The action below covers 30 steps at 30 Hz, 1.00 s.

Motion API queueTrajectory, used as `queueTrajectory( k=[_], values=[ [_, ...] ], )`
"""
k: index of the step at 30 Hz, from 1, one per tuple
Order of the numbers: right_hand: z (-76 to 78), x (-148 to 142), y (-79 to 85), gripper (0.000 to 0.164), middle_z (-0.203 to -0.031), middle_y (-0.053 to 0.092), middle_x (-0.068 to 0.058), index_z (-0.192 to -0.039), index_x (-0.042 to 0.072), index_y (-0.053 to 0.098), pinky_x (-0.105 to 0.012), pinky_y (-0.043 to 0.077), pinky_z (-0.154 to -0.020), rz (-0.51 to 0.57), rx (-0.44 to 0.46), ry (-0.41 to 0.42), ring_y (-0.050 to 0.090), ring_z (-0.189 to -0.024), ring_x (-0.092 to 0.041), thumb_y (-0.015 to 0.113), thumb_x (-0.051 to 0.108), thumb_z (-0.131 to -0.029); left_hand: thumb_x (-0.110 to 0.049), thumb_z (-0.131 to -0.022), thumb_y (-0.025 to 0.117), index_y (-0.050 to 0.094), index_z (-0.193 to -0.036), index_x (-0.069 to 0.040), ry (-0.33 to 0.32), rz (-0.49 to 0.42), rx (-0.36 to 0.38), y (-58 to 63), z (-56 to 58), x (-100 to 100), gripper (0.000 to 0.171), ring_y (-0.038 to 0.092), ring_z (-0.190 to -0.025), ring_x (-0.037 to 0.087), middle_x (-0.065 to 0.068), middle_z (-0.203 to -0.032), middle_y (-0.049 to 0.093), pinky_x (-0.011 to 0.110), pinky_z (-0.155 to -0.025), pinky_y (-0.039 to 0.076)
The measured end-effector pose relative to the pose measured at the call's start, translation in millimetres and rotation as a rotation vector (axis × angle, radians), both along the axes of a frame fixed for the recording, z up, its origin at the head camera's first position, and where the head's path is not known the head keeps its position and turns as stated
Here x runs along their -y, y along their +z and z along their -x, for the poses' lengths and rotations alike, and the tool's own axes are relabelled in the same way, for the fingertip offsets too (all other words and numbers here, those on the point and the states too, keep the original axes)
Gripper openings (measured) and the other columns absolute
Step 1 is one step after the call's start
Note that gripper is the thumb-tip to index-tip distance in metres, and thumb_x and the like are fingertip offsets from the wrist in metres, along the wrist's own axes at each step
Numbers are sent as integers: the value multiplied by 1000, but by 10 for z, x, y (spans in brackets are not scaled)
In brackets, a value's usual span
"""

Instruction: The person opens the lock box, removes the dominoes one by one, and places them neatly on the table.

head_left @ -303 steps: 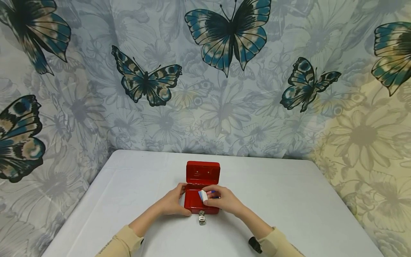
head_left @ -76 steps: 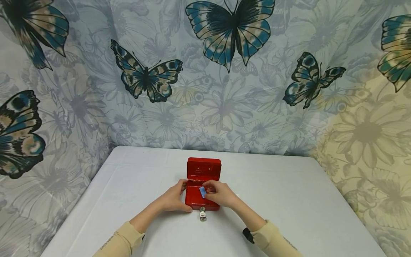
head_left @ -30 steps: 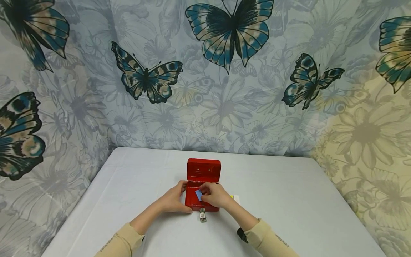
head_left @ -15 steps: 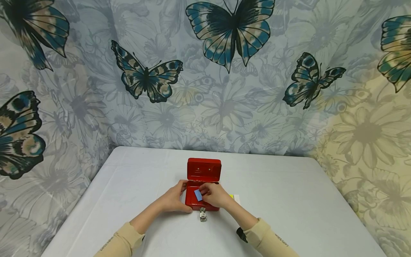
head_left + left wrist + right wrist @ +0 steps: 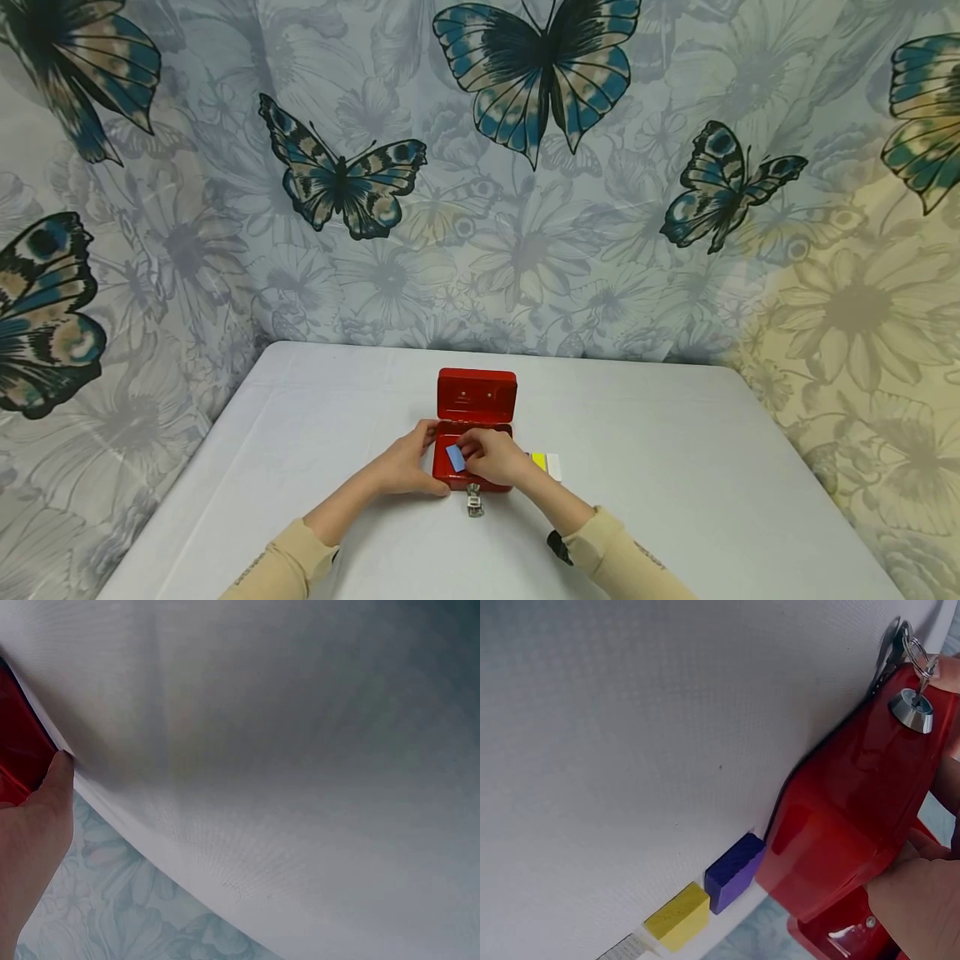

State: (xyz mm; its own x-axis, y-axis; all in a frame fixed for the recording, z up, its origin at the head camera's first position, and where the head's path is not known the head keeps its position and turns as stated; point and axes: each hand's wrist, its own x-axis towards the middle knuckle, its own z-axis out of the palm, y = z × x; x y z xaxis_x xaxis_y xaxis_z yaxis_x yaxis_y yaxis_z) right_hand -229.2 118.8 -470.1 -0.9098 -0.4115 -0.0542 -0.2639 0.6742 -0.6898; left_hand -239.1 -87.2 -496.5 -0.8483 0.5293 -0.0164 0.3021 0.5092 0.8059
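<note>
A red cash box [image 5: 457, 482] stands on the table with its lid [image 5: 477, 393] raised. My left hand [image 5: 405, 465] grips the box's left side, thumb at the front corner and fingers towards the back. Inside the box area, my right hand [image 5: 495, 458] pinches a small light-blue flat block [image 5: 455, 457]. Whether the block touches the box floor I cannot tell. Keys on a ring [image 5: 474, 500] hang from the lock [image 5: 913, 710] at the front. The right wrist view does not show the held block; the hand is partly cut off there.
Right of the box, a purple block [image 5: 733, 874], a yellow block [image 5: 679, 917] and a white piece [image 5: 626, 951] lie in a row on the white tablecloth [image 5: 675, 467]. A butterfly-patterned cloth [image 5: 525, 275] hangs behind the table.
My right hand has shifted left over the box with the light-blue block, uncovering more of the yellow and white pieces. Ten seconds ago it held a white-and-blue piece. My left hand stays put.
</note>
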Motion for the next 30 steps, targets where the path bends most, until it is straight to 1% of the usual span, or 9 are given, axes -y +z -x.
queueTrajectory(
  k=[5, 14, 25, 30],
  values=[
    [22, 25, -16, 31, -95, 68, -8, -112, 0, 65, -41, 56, -85, -9, -8, 12, 61, -84, -20, 72, 3, -83, -24, -68, 87, 33, -139, -1, -1, -4, 2, 3, 10, -4, 92, 46, -130, 35, 17, -138, 49, 47, -107, 39],
    [60, 77, -38, 32, -90, 66, -6, -110, 1, 66, -32, 57, -77, 8, -6, 28, 58, -78, -15, 77, 4, -80, -25, -68, 87, 32, -140, 0, -7, -7, -4, 14, 12, 0, 94, 46, -130, 35, 18, -139, 48, 47, -108, 39],
    [99, 131, -71, 39, -89, 63, -5, -112, 2, 66, -24, 54, -72, -40, -47, 37, 54, -77, -14, 81, 8, -76, -26, -68, 87, 32, -140, -1, -4, 8, 5, 14, 12, 0, 94, 47, -130, 36, 18, -139, 48, 48, -107, 39],
    [94, 140, -79, 40, -88, 61, -5, -111, 2, 66, -22, 52, -69, -63, -64, 38, 52, -77, -14, 83, 8, -75, -25, -68, 87, 32, -140, -1, -7, 5, 3, 4, 9, -1, 93, 46, -130, 36, 18, -139, 48, 48, -107, 39]
  ],
)
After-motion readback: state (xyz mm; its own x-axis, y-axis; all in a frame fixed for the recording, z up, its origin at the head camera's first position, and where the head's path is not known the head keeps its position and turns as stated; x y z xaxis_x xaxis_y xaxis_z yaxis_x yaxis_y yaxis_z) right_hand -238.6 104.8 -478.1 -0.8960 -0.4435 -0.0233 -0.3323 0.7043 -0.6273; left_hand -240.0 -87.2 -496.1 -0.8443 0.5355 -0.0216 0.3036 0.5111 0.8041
